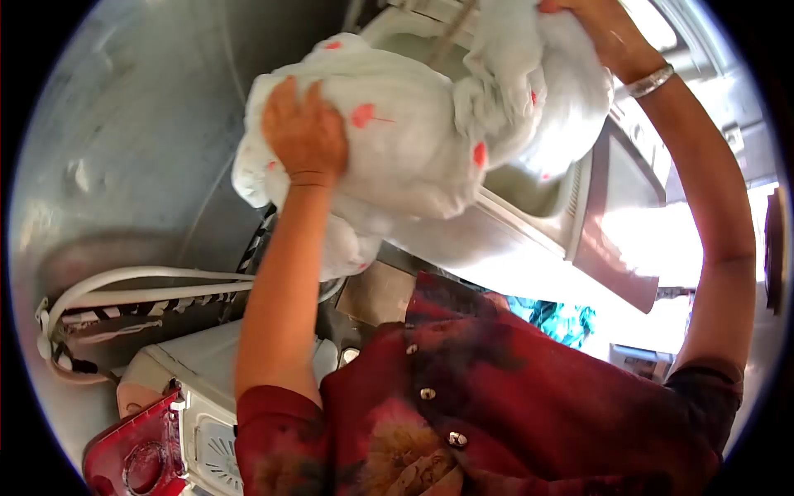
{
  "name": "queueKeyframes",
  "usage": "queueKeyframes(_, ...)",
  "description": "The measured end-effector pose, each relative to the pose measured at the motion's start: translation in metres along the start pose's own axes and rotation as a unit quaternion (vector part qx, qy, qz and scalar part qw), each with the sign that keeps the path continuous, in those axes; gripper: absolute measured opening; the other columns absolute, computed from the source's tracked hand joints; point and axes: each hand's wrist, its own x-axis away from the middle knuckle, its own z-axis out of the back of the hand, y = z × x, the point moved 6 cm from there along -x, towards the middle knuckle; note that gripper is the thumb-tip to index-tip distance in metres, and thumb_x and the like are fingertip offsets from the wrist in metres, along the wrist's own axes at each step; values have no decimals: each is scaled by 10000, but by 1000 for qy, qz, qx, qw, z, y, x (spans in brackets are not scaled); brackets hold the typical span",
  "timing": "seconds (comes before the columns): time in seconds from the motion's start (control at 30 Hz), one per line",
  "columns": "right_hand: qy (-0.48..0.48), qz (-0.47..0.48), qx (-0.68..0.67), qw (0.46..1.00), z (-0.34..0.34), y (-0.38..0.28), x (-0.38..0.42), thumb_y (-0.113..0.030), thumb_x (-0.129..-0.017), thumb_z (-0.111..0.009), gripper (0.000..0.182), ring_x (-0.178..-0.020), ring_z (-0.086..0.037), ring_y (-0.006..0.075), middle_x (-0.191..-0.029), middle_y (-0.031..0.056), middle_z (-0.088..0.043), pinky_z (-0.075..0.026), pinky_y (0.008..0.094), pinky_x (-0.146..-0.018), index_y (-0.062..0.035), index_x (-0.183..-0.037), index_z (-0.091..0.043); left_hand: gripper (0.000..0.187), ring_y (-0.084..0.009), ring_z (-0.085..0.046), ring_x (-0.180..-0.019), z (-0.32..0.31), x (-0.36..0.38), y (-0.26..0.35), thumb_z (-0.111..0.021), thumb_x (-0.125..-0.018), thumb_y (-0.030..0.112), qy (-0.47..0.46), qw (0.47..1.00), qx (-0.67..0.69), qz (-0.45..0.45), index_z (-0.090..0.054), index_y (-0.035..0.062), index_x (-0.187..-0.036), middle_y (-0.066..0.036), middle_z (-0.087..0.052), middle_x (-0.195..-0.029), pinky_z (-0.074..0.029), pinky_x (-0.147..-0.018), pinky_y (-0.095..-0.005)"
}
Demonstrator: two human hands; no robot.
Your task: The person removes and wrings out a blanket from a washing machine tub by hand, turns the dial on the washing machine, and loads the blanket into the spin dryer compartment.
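Grey wall (141,140) and concrete floor form the background, and daylight from the far right washes out much of that side. All positions below are given relative to the washing machine (529,223), a top-loading unit with a pale body and a brown raised lid (620,207).

Nearest to the camera is the person's red patterned shirt (496,405), directly in front of the machine. To the left of the machine and lower stands a second appliance (198,388) with a white housing and a red transparent cover (136,459). Behind that appliance, white hoses (149,277) and a black-and-white striped hose (157,310) run along the wall toward the machine's left side.

Above the machine's front edge, both hands support one bundle of white cloth (413,140) printed with red-pink marks. The bundle lies mostly over the machine's open top, and its lower left part hangs past the machine's left edge.

- Left hand (304,132): pressed flat against the bundle's near left face, fingers spread and curled into the fabric, holding it from below and the side.
- Right hand (591,29): raised above the machine's far right area, closed on the upper end of the cloth. A metal bangle (649,81) sits on this wrist.

The bundle's long axis runs from lower left to upper right, between the two hands. The tub opening (529,186) lies directly beneath the bundle's right half; the right hand is nearer to it. Teal fabric (562,318) shows below the machine's front right.
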Motion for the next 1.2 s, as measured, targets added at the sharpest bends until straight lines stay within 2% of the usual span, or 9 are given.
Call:
queueKeyframes(0.1,138,76,-59,986,-32,-31,-132,-183,-598,-536,71,-550,-516,265,-564,78,-509,-405,379,-523,-136,-545,-544,274,-331,-401,-1009,2,-5,-3,-525,-658,158,-26,997,56,43,-566,77,-916,-144,-474,-1047,-317,-808,-441)
queueKeyframes(0.27,-105,-234,-231,938,-163,-44,-244,-274,-580,-554,272,-687,-584,316,-668,208,-574,-456,383,-658,-18,-632,-631,229,-351,-419,-957,0,5,-20,-546,-659,194,-16,990,122,70,-588,57,-838,-151,-524,-937,-310,-808,-446)
queueKeyframes(0.43,-74,161,-124,976,-223,-43,-251,-237,-606,-553,167,-641,-571,306,-670,144,-583,-436,380,-577,-82,-638,-607,218,-338,-436,-918,-2,-3,-23,-565,-652,187,-21,990,98,103,-583,45,-815,-134,-529,-866,-317,-792,-437)
queueKeyframes(0.63,-94,137,-151,974,-233,-39,-250,-217,-614,-543,118,-660,-554,304,-705,125,-586,-424,369,-579,-108,-637,-583,273,-323,-443,-898,7,4,-26,-578,-653,163,33,974,203,92,-546,21,-883,-132,-509,-891,-328,-793,-402)
queueKeyframes(0.7,-133,125,-120,976,-226,-44,-251,-224,-640,-541,151,-689,-555,283,-747,112,-593,-421,361,-591,-96,-705,-588,280,-313,-439,-910,8,19,-53,-571,-668,161,150,774,497,361,-538,11,-902,-139,-506,-918,-332,-802,-385)
queueKeyframes(0.87,-162,-65,-212,961,-225,-30,-248,-237,-704,-526,232,-752,-545,237,-836,92,-588,-415,339,-620,-65,-853,-572,326,-301,-446,-934,26,-38,12,-576,-650,156,61,972,220,-50,-546,23,-946,-150,-502,-1008,-333,-818,-371)
queueKeyframes(1.03,-63,-261,-685,677,-220,15,-221,-244,-751,-509,288,-795,-532,204,-895,83,-575,-412,321,-641,-41,-952,-546,263,-281,-482,-878,2,-28,8,-534,-657,135,-31,979,197,-35,-569,51,-903,-133,-538,-987,-350,-772,-356)
queueKeyframes(1.1,-60,-18,-734,676,-179,16,-186,-244,-824,-462,381,-876,-481,148,-976,79,-528,-398,273,-712,22,-1097,-443,237,-284,-486,-852,-1,-27,9,-504,-670,132,-42,975,219,-17,-577,49,-879,-131,-557,-945,-356,-758,-352)
queueKeyframes(1.2,27,-83,-845,527,-141,1,-84,-169,-814,-480,316,-866,-503,152,-952,80,-547,-414,256,-751,49,-1041,-462,237,-289,-477,-866,0,-26,11,-450,-751,171,-46,967,249,-16,-568,13,-883,-149,-552,-945,-358,-776,-353)
